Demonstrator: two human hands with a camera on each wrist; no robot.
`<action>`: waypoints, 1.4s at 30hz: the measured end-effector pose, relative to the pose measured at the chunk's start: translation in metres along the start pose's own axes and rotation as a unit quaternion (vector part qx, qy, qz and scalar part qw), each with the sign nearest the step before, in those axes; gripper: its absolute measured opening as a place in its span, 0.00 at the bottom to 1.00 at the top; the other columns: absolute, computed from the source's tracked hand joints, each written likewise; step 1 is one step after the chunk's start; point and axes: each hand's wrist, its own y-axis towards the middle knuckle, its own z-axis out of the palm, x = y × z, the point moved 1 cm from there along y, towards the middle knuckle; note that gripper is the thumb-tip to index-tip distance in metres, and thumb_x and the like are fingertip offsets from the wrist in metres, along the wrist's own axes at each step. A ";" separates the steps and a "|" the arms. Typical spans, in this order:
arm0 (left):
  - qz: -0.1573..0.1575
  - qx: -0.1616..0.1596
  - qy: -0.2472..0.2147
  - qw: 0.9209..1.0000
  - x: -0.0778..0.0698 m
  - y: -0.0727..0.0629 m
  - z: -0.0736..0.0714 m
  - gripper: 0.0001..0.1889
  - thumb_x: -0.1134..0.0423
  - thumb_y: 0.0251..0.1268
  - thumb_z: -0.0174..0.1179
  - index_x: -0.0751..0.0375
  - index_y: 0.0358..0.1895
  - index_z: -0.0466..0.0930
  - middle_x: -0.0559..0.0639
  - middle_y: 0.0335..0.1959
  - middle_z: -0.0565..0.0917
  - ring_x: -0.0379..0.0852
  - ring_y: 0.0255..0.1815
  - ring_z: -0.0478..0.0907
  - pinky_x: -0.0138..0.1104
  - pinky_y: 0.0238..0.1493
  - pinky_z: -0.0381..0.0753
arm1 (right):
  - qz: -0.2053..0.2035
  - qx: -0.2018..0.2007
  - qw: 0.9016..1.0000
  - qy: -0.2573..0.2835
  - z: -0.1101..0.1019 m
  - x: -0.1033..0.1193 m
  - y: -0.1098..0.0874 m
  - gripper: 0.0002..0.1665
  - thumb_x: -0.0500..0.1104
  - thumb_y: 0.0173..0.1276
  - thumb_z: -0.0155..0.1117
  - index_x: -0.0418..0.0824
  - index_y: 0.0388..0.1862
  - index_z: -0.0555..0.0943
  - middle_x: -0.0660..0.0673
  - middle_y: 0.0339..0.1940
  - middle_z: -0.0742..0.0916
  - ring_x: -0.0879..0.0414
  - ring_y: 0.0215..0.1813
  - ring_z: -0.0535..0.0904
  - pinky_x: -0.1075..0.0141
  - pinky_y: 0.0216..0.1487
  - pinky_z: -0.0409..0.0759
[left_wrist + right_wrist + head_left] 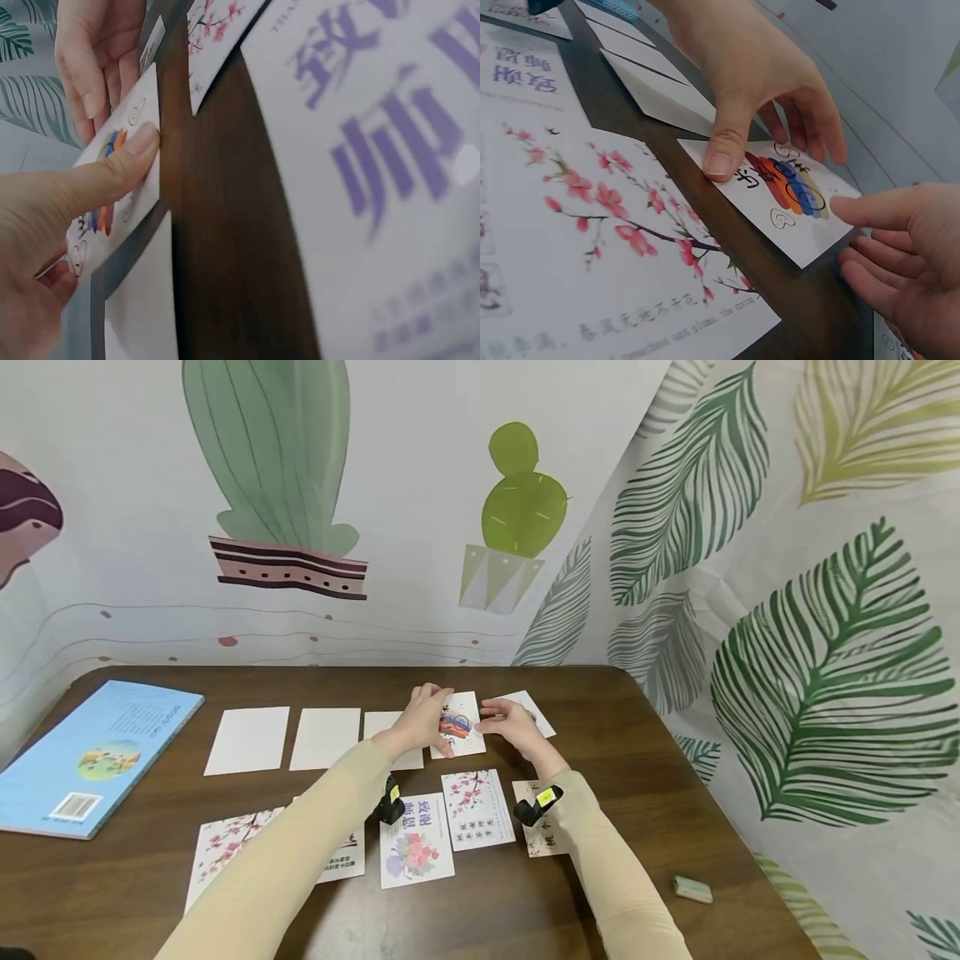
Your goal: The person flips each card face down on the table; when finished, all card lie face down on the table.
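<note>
A small white card (465, 745) with a red, orange and blue drawing and black writing is tilted in the far row. My left hand (420, 718) grips it by its left part, thumb on the printed face and fingers curled behind, as the left wrist view shows. At its other edge is my right hand (516, 727), fingers loosely bent; its thumb (870, 208) touches or overlaps the card's edge. Whether the right fingers reach beneath is unclear. Nearer me lie a pink blossom card (480, 827) and a card with purple characters (397, 868).
Blank white cards (246, 741) lie to the left, one partly behind my left arm. Another card (536, 706) is beyond my right hand. A beige card (542, 839) sits under my right wrist. A blue book (142, 710) and a small eraser-like block (693, 889) flank the table.
</note>
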 end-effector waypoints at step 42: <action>0.032 -0.161 -0.143 0.976 -0.038 -0.033 -0.006 0.27 0.56 0.59 0.69 0.62 0.62 0.78 0.58 0.54 0.85 0.54 0.53 0.83 0.44 0.54 0.82 | -0.025 -0.042 0.989 0.142 0.010 0.021 -0.011 0.24 0.28 0.65 0.60 0.24 0.60 0.70 0.46 0.41 0.82 0.63 0.40 0.80 0.72 0.45 0.82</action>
